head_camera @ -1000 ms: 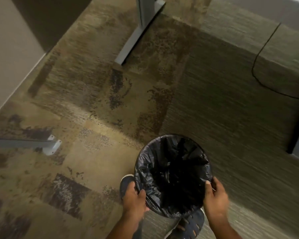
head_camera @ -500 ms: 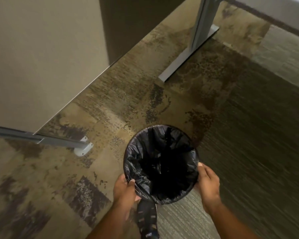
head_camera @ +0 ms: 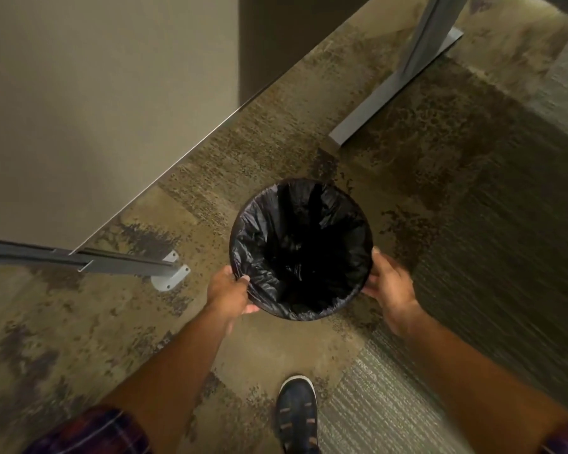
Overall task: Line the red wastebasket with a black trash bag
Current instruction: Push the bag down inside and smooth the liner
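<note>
Resting between both hands' grip: bag-lined wastebasket [head_camera: 300, 309].

Glossy crinkled plastic trash bag [head_camera: 263, 244]; rough mottled carpet [head_camera: 276, 142]; matt metal leg [head_camera: 368, 116].

The wastebasket [head_camera: 300, 317] with its black bag [head_camera: 300, 250] has been carried forward toward the gray desk leg [head_camera: 387, 93], arms now stretched out farther, and one shoe [head_camera: 297, 414] has come behind it.
</note>
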`<state>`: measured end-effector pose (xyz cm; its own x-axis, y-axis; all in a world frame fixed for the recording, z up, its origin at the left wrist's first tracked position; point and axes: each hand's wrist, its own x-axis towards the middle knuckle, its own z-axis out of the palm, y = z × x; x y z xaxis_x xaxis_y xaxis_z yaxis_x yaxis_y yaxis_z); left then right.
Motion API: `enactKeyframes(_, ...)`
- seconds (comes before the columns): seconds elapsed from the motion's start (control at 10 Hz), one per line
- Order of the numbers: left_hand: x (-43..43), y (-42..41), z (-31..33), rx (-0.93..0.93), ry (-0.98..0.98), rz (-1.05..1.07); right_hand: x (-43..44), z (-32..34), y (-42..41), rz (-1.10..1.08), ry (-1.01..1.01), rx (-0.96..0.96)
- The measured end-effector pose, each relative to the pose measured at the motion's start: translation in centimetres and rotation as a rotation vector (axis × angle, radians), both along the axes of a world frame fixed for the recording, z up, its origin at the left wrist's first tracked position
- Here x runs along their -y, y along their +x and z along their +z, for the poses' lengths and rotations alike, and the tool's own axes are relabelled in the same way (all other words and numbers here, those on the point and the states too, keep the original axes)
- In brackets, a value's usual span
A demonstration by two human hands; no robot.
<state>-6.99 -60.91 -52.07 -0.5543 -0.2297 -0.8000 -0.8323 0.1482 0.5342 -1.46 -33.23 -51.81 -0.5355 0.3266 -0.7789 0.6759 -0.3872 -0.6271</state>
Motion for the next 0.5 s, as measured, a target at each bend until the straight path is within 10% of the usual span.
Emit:
enactKeyframes(0.3,0.4,0.6,-0.8,0.027,-0.124,-0.073,0.6,0.2,0.3,0.236,0.113,0.053)
enactKeyframes(0.5,-0.5,2.8,1.9,-0.119,-0.706,-0.721,1.2,3.1,0.8,0.565,0.557,0.051)
